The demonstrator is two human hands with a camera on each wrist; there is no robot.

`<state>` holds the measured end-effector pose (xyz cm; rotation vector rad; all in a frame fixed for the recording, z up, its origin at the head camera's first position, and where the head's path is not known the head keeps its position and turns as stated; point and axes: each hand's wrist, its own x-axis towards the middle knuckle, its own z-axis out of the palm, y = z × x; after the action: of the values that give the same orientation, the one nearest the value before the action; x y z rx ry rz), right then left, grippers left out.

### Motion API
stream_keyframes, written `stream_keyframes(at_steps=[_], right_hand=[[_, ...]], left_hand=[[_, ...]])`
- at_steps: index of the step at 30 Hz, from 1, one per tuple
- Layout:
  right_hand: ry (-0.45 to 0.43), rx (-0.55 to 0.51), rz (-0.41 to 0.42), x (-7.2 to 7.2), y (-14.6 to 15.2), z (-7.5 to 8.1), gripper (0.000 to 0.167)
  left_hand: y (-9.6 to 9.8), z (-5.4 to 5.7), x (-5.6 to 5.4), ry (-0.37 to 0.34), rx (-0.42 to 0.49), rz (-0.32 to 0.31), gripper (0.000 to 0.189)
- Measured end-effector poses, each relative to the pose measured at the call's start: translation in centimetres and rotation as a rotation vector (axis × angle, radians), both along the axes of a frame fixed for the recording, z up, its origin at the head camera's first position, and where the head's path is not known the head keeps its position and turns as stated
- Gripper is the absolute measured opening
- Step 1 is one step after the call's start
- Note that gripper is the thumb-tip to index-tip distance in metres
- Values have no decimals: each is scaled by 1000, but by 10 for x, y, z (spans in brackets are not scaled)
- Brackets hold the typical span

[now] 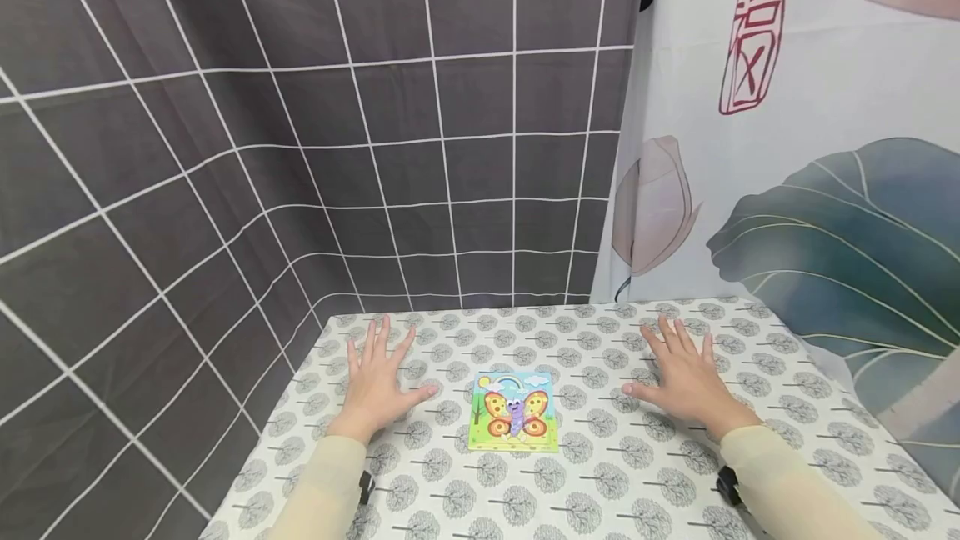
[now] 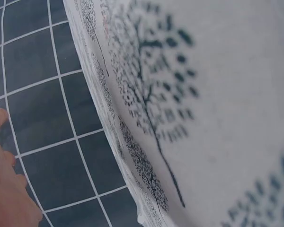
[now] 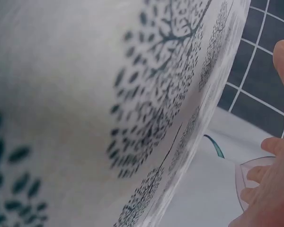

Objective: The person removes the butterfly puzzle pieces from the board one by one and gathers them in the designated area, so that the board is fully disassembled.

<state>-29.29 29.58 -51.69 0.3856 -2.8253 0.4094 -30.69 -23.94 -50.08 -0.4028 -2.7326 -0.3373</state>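
A square butterfly puzzle (image 1: 513, 411) lies flat on the table, its picture showing a purple-bodied butterfly, a rainbow and a sun. To the left of it my left hand (image 1: 378, 382) is spread with fingers straight and thumb pointing toward the puzzle, holding nothing. On the other side my right hand (image 1: 686, 377) is spread the same way, also holding nothing. Neither hand touches the puzzle. Part of the left hand (image 2: 9, 184) shows at the left edge of the left wrist view, and part of the right hand (image 3: 270, 194) at the right edge of the right wrist view.
A white tablecloth (image 1: 517, 507) printed with grey trees covers the table. Behind and to the left hangs a dark curtain (image 1: 472, 173) with white grid lines. A pale curtain (image 1: 750, 190) with leaf and flower prints hangs at the right.
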Motion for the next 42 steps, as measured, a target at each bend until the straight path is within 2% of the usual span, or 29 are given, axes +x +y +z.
stream_keyframes(at_steps=[8, 17, 24, 31, 36, 42], right_hand=[[9, -17, 13, 1, -8, 4, 115], [4, -28, 33, -3, -20, 6, 112], [-17, -55, 56, -7, -43, 12, 103], [-9, -76, 92, -12, -67, 14, 101], [-31, -85, 117, -13, -82, 15, 99], [-67, -125, 145, -13, -98, 16, 98]], left_hand=[[1, 2, 3, -34, 23, -1, 108], [8, -2, 7, -146, 46, -9, 102], [16, 2, 14, -198, 113, -35, 101], [23, -4, 16, -207, 135, -37, 100], [29, -3, 19, -229, 194, -54, 99], [35, -2, 22, -248, 213, -61, 97]])
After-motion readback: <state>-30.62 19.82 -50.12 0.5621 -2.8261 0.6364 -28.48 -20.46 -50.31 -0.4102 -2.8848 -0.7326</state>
